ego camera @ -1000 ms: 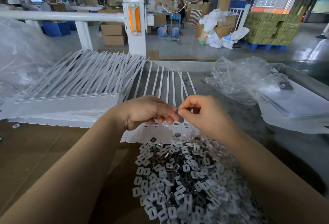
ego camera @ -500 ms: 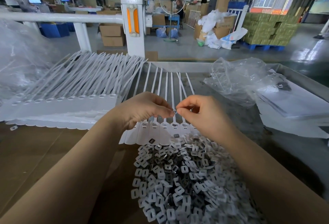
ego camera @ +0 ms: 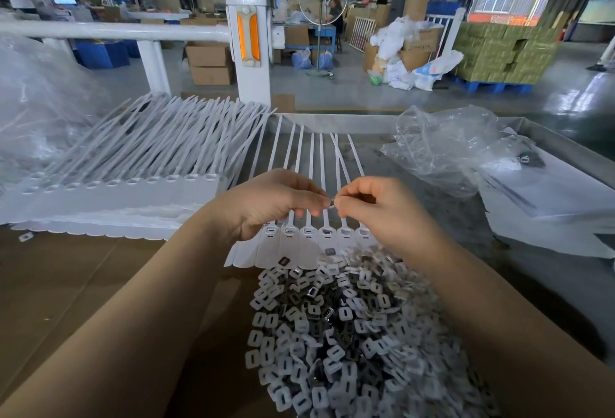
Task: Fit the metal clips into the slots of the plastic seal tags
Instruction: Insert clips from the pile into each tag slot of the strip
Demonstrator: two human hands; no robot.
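Hands meet above tag row (ego camera: 309, 238): left hand (ego camera: 269, 204) & right hand (ego camera: 382, 211) both pinch one small clip (ego camera: 331, 203); open slots lie just below, toward viewer.

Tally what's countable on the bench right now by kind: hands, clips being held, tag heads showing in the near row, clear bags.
Hands: 2, left hand and right hand
Metal clip pinched between both hands: 1
Seal tag heads showing in the near row: 6
Crumpled clear plastic bags: 2, the other at the bench's left edge
Loose clip pile: too many to count
Total counted: 11
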